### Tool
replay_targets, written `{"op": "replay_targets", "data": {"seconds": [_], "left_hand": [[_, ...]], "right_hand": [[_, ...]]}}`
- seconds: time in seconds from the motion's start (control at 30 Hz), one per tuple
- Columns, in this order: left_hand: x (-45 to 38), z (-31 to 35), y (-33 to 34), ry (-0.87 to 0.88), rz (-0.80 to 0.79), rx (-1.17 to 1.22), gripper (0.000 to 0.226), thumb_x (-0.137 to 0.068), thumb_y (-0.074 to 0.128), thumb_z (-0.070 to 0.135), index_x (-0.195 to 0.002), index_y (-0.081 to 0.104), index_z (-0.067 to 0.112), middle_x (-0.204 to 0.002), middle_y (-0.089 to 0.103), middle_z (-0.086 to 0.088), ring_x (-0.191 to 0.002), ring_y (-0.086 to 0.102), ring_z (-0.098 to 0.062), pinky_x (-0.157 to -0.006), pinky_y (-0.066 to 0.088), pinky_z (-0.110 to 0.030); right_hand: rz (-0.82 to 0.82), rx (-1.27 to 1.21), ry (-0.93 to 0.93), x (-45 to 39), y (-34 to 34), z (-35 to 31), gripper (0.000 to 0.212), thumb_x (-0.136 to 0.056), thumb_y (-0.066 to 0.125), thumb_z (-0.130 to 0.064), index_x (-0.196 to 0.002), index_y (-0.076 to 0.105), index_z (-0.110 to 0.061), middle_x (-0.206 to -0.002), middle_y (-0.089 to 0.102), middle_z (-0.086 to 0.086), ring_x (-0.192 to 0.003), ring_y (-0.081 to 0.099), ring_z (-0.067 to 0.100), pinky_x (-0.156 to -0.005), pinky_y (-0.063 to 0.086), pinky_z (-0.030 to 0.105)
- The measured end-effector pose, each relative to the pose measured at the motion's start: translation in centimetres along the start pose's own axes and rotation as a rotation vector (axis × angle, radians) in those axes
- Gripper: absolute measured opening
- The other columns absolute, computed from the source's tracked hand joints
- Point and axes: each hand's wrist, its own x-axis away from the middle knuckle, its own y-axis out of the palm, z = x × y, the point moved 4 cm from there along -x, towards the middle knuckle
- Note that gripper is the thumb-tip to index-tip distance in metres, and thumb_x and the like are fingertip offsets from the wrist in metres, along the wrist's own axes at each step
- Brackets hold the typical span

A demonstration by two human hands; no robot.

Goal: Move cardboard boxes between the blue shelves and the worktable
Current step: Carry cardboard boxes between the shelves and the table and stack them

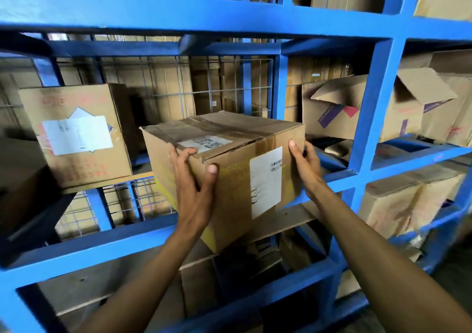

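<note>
Currently both hands are on one taped cardboard box (224, 164), held at the mouth of the middle bay of the blue shelves (255, 18). My left hand (191, 187) wraps the near left corner, fingers curled over the top edge and thumb pressed on the front face. My right hand (305, 169) grips the right side, thumb up at the top corner. The box sits tilted, its near bottom corner hanging out past the front rail (102, 240) below my hands, its far end over the shelf board. I cannot tell from this view whether it is going in or coming out.

Note on doing the step well: keep the grip even on both sides, level the box before sliding, and keep the bottom edge above the rail so it does not catch. Top tape looks worn and the flaps slightly lifted, so I judge it better to carry from the sides and underside than by the top.

Surroundings: beyond my left hand stands a labelled box (76, 133), near but apart. Beyond my right hand, past the upright post (370, 108), an open-flapped box (332, 108) leans. Wire mesh (224, 85) closes the bay behind. More boxes fill the bays above and below. That post and the neighbouring box limit sideways room.
</note>
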Motion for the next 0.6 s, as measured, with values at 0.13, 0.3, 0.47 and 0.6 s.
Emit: {"op": "replay_targets", "data": {"seconds": [0.13, 0.3, 0.47, 0.6], "left_hand": [[-1.8, 2.0, 1.1, 0.075, -0.056, 0.115, 0.050, -0.084, 0.052, 0.055, -0.123, 0.039, 0.026, -0.137, 0.038, 0.033, -0.126, 0.045, -0.010, -0.103, 0.042, -0.035], [-2.5, 4.2, 4.5, 0.086, -0.220, 0.299, 0.044, -0.085, 0.056, 0.049, -0.121, 0.042, 0.028, -0.124, 0.052, -0.009, -0.105, 0.057, -0.013, -0.084, 0.048, -0.026], [-0.5, 5.4, 8.4, 0.146, -0.339, 0.446, 0.041, -0.089, 0.053, 0.041, -0.123, 0.042, 0.022, -0.124, 0.053, 0.006, -0.110, 0.056, -0.004, -0.089, 0.046, -0.021], [0.8, 5.7, 10.7, 0.135, -0.461, 0.539, 0.049, -0.093, 0.043, 0.060, -0.130, 0.038, 0.028, -0.143, 0.046, 0.005, -0.125, 0.052, -0.020, -0.104, 0.043, -0.045]], "right_hand": [[0.021, -0.014, -0.070, 2.8, -4.1, 0.9, 0.062, -0.072, 0.067, -0.076, -0.116, 0.067, -0.032, -0.123, 0.066, 0.005, -0.113, 0.063, 0.017, -0.100, 0.050, 0.039], [0.197, -0.074, -0.136, 6.1, -10.9, -1.6, 0.080, -0.071, 0.068, -0.076, -0.115, 0.068, -0.011, -0.111, 0.073, 0.004, -0.102, 0.066, 0.015, -0.095, 0.052, 0.036], [0.418, 0.111, -0.150, 12.3, -17.0, -4.6, 0.059, -0.079, 0.057, -0.077, -0.116, 0.065, -0.032, -0.117, 0.070, -0.013, -0.115, 0.061, 0.004, -0.107, 0.044, 0.033], [0.606, 0.248, -0.213, 18.8, -19.1, -8.0, 0.036, -0.101, 0.046, -0.049, -0.121, 0.061, -0.023, -0.110, 0.069, -0.012, -0.101, 0.062, -0.007, -0.090, 0.046, 0.015]]}}
